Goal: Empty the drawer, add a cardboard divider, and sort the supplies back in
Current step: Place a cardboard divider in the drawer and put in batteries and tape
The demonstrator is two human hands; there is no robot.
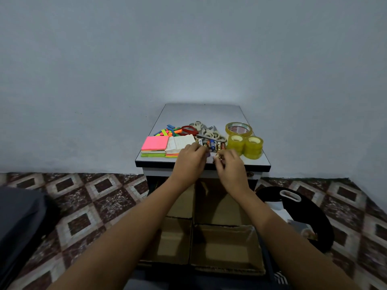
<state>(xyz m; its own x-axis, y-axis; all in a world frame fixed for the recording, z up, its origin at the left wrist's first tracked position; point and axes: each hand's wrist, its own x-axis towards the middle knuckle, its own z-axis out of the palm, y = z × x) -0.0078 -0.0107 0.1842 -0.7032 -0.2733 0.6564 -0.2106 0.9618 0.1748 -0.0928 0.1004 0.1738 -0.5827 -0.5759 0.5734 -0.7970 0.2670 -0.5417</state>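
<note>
The open drawer below me holds a cardboard divider that splits it into several compartments with nothing in them. On the small table's top lie sticky-note pads, a row of batteries, scissors and tape rolls. My left hand reaches the near end of the batteries with curled fingers; what it holds is hidden. My right hand pinches a small battery near the table's front edge.
Coloured page flags lie at the table's back left. A black bag with a white handle slot sits on the patterned floor to the right of the drawer. My knee in dark cloth is at the far left.
</note>
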